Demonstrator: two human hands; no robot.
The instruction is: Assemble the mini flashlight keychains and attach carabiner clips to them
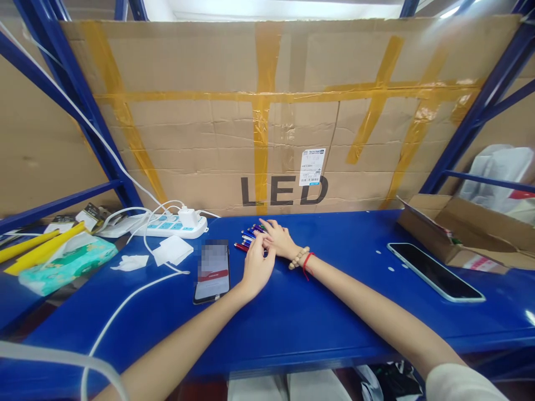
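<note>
Several pens [246, 239] with blue, red and dark barrels lie bunched on the blue shelf top, their ends pointing left. My right hand [281, 239], with a beaded bracelet and a red string at its wrist, rests over the pens' right ends, fingers stretched forward and left. Just in front, my left hand [258, 267] reaches up to the same bunch, its fingers loosely bent and apart, overlapping the right fingertips. Both hands cover part of the pens, so their right ends are hidden.
A phone [212, 273] on a cable lies left of my hands. Behind it sit a white power strip [175, 225] and a tissue pack [69, 262]. Rightward are another phone [437, 273] and an open cardboard box [472, 231]. A large cardboard sheet [200, 139] stands behind.
</note>
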